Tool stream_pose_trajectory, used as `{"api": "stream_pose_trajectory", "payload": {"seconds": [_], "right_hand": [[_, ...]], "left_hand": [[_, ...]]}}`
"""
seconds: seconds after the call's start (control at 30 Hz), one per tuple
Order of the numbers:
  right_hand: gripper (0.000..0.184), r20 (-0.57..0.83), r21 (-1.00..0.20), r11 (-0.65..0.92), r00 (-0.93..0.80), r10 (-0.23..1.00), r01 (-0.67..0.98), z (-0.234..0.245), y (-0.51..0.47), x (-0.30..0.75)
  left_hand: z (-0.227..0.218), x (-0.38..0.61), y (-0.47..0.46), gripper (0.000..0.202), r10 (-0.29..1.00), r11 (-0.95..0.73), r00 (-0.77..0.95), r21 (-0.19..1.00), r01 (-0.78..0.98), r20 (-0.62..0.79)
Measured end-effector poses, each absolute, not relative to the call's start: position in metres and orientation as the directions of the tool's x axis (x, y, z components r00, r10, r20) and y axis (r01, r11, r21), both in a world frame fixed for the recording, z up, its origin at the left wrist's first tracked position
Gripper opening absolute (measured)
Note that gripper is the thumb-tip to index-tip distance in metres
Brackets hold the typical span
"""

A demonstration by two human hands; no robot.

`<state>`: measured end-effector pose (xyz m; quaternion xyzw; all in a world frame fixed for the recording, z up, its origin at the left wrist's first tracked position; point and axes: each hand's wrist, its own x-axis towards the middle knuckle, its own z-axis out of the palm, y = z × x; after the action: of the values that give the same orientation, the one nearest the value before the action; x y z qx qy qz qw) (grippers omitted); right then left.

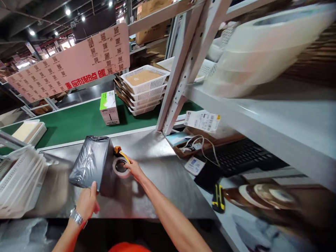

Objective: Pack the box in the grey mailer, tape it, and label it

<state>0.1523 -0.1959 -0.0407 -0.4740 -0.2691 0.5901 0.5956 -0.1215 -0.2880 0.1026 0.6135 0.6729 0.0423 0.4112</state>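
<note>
A box-shaped package [90,164] wrapped in shiny dark grey plastic sits tilted over the metal bench. At its near lower corner is my left hand [88,203], thumb laid against the plastic and fingers curled beneath. A silver watch [76,216] circles that wrist. My right hand [134,168] grips a yellow-handled tape dispenser [124,156] carrying a roll of clear tape [121,167]. Its orange head is against or very near the package's right side; whether it touches I cannot tell.
Beyond the metal bench [147,147] runs a green conveyor belt [68,122] with a white-green box [109,108] and stacked white baskets [147,87]. More baskets [18,182] stand left. A shelf post [183,66], keyboard [241,155] and yellow-black cutter [218,198] are right.
</note>
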Motion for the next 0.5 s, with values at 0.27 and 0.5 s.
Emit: {"api": "stream_pose_trajectory", "payload": {"seconds": [0.27,0.5], "right_hand": [[0.089,-0.293,-0.867,-0.214,0.113,0.949,-0.449,-0.061,-0.35,0.08],[0.08,-0.361,-0.832,-0.115,0.372,0.855,-0.543,-0.079,-0.428,-0.057]], "left_hand": [[0.148,-0.187,-0.23,0.073,0.973,-0.232,0.169,0.587,0.776,0.16],[0.111,-0.208,-0.155,0.09,0.901,-0.342,0.432,0.669,0.66,0.034]]}}
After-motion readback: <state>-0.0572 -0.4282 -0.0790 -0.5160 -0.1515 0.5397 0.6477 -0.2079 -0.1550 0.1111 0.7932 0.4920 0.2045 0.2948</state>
